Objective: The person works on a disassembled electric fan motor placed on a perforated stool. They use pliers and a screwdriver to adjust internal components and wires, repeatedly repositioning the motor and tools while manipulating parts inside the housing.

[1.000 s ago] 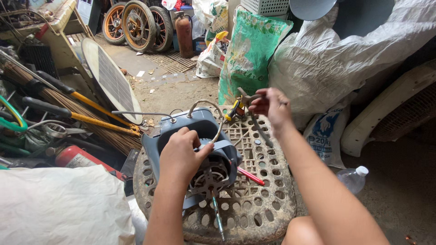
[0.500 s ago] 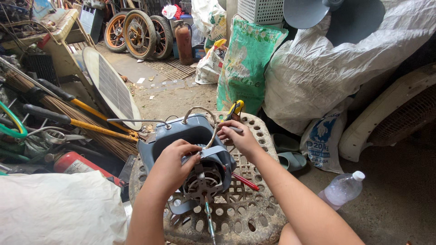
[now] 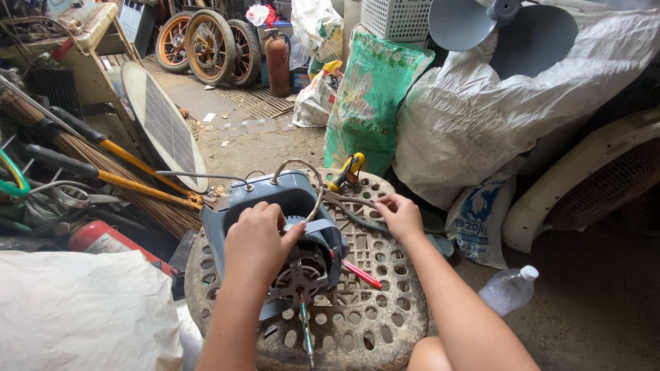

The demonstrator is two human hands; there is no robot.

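Item: fan motor teardown on perforated stool.

Right hand [image 3: 400,214]: fingers pinched on the handles of the dark pliers [image 3: 350,206], which now lie flat on the stool top beside the yellow-handled tool [image 3: 347,172]. A second ago this hand was raised above the stool with the pliers in the air; half a second ago it was coming down. Judged: the tool is being put down or re-gripped, not applied to the motor.

Left hand [image 3: 258,237]: fingers curled over the top of the fan motor [image 3: 302,264], grasping its blue-grey housing [image 3: 275,199]; hold unchanged across the three moments.

Fan motor: lies on its side at the middle of the round stool [image 3: 371,330], shaft [image 3: 304,330] pointing towards the person, grey cable [image 3: 313,189] looping over it.

Adjacent: red-handled screwdriver [image 3: 361,273] just right of the motor; plastic bottle [image 3: 509,288] on the floor; green sack [image 3: 368,103] and white sacks [image 3: 481,117] behind; fan blades [image 3: 505,27] above.
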